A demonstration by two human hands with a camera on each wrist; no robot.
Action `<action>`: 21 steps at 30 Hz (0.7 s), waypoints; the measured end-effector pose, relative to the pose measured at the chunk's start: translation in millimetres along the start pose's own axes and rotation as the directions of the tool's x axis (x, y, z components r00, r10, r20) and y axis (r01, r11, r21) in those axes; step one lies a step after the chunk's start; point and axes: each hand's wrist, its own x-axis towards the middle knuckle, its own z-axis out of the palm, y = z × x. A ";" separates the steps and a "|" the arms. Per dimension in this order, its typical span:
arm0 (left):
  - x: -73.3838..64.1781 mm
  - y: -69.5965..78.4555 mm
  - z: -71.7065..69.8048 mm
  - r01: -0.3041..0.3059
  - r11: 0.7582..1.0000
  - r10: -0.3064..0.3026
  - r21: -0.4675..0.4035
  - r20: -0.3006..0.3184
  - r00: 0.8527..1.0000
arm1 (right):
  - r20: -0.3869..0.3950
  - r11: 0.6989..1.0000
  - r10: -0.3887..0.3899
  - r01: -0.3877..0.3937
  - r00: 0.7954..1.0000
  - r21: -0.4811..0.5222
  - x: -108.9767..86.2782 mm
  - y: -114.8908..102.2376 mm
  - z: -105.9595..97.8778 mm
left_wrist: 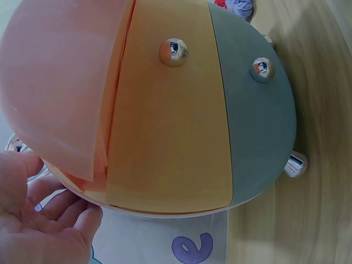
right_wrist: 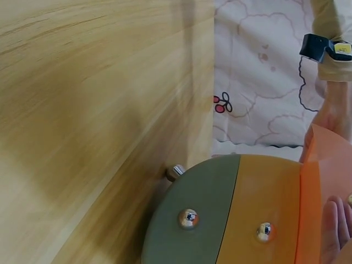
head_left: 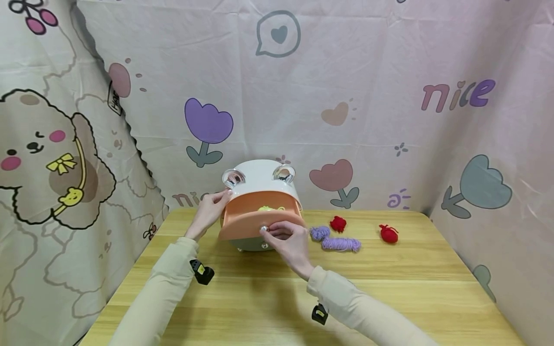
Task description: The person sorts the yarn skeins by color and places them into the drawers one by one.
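A small rounded drawer cabinet (head_left: 259, 174) with a white shell and two shiny round ears stands on the table. Its peach top drawer (head_left: 242, 227) is pulled out, and something yellow (head_left: 266, 208) shows inside. My right hand (head_left: 292, 244) pinches the silver knob (head_left: 263, 229) on that drawer's front. At the cabinet's upper left side, my left hand (head_left: 209, 211) grips the shell's edge, thumb near the ear and fingers bent against the side. Below, the yellow-orange middle drawer (left_wrist: 170, 121) and the green bottom drawer (left_wrist: 256, 126) sit closed, each with a silver knob.
Right of the cabinet lie a small purple yarn bundle (head_left: 320, 233), a longer purple yarn skein (head_left: 341, 244) and a red yarn ball (head_left: 338, 224). Another red ball (head_left: 388, 234) is farther right. A printed curtain (head_left: 381, 86) hangs behind the wooden table (head_left: 389, 288).
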 end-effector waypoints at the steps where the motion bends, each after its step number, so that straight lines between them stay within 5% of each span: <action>1: 0.0 0.0 0.0 0.002 1.000 -0.002 -0.001 0.001 1.000 | -0.001 1.000 0.001 -0.001 1.000 0.001 -0.1 0.0 0.1; 21: -0.8 2.3 -0.7 0.021 1.000 -0.021 -0.001 0.020 1.000 | -0.055 0.999 0.029 -0.031 0.998 -0.035 10.2 -2.2 5.2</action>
